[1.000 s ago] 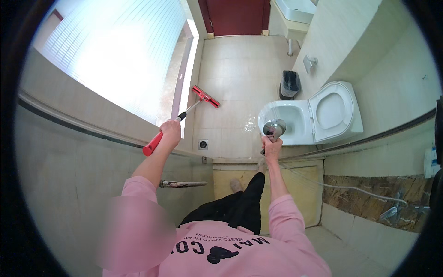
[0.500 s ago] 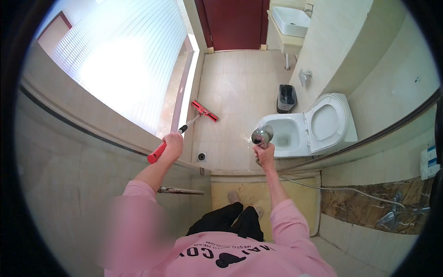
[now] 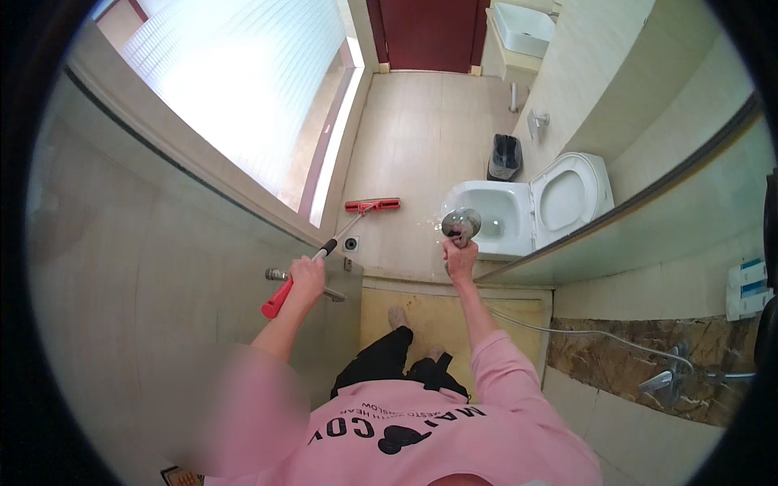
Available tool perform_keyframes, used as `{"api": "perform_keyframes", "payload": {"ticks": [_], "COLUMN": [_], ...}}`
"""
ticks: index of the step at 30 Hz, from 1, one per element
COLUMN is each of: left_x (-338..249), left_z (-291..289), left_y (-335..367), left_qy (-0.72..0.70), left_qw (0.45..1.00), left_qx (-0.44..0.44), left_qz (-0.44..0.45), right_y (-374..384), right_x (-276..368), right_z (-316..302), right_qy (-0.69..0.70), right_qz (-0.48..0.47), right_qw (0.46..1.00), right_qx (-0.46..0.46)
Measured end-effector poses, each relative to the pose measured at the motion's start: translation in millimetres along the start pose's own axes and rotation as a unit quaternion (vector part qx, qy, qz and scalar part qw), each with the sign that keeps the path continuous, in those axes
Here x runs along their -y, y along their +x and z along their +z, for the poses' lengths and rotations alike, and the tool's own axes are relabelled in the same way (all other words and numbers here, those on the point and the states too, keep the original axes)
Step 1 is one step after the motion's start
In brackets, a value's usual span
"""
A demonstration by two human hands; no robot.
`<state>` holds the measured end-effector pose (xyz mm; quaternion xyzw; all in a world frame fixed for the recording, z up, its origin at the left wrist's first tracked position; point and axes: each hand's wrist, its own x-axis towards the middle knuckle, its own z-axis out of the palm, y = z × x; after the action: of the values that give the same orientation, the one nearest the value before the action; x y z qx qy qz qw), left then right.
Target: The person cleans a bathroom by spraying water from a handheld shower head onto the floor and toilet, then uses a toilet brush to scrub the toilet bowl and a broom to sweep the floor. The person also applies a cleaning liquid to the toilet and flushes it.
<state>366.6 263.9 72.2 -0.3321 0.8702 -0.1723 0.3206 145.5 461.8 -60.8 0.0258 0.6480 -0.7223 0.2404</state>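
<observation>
The mop [image 3: 373, 205] is left of the shower head [image 3: 461, 224] and toilet [image 3: 525, 212].

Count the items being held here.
2: a red-handled floor tool in the left hand, its head near the floor drain, and a shower head in the right hand. Both hands show; none seems hidden.

The left hand [image 3: 307, 279] grips a red mop [image 3: 373, 206], the right hand [image 3: 461, 261] a shower head [image 3: 461, 222].

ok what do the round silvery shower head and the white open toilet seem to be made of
Round silvery shower head: mirror-bright, probably chromed metal or plastic, judging by its dark reflections. White open toilet: likely glazed ceramic, judging by its smooth, glossy curves.
</observation>
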Motion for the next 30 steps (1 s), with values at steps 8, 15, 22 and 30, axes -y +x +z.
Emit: {"api": "perform_keyframes", "payload": {"ticks": [8, 15, 22, 30], "left_x": [-30.7, -41.8, -37.8, -56.7], "left_z": [1.6, 25.9, 33.5, -79.4], "left_y": [-90.2, -174.5, -209.5, -126.9], "left_qy": [-0.030, -0.345, -0.666, -0.406], "left_qw": [0.997, 0.918, 0.728, 0.861], "left_qx": [0.017, 0.169, -0.018, -0.289], "left_qz": [-0.067, -0.098, -0.160, -0.100], "right_y": [-40.4, -96.7, -134.9, -181.5], "right_x": [-20.1, -92.7, -111.9, -119.3], "right_z": [-64.1, -123.8, -176.1, -146.3], "right_qy": [-0.106, -0.191, -0.289, -0.345], "right_qz": [0.034, -0.011, 0.105, 0.093], "right_qw": [0.992, 0.981, 0.948, 0.917], "right_qx": [0.053, -0.023, -0.086, 0.179]}}
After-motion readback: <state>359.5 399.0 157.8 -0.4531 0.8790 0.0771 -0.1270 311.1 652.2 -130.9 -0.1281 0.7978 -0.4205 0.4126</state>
